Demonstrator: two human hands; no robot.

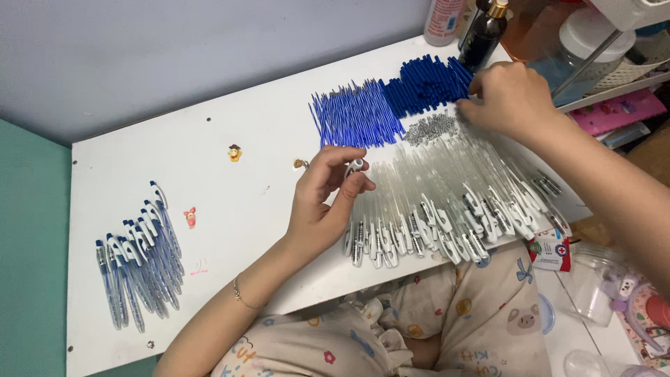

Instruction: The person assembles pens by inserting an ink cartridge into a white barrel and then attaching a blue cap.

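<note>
My left hand (322,199) pinches a clear pen barrel (354,167) between thumb and fingers above the white worktop (230,188), beside the row of empty barrels (447,202). My right hand (506,98) has its fingertips closed at the edge of the small metal springs (431,128), just by the dark blue tips (426,84); I cannot tell whether it has one. A careless sweep could scatter springs or roll blue refills (356,115) together. Finished pens (139,251) lie well apart.
</note>
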